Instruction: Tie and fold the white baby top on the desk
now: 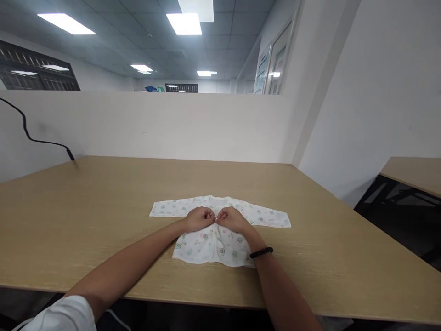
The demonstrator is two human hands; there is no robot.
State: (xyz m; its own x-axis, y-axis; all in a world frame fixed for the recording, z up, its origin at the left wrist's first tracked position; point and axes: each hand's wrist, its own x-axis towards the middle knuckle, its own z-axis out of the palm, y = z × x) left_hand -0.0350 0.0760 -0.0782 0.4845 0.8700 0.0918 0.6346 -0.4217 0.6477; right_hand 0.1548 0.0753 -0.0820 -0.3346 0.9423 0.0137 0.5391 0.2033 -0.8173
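A small white baby shirt (198, 248) with a pastel print lies flat on the table, its sleeves spread to both sides and its neckline away from me. My left hand (200, 218) is closed in a pinch at the front opening, around mid-chest. Against it, fingertips nearly touching, my right hand (232, 219) pinches the other front edge. Both hands hold the shirt's fabric there; any fastener between the fingers is too small to make out. Below them the two front panels meet along the middle, down to a rounded hem. A black beaded bracelet (261, 252) circles my right wrist.
The shirt rests on a wood-toned table (103, 197) with a low white partition (186, 126) along its back. A black cable (48, 142) hangs down at the left. Another table (413, 172) with dark legs stands to the right, beside a white wall.
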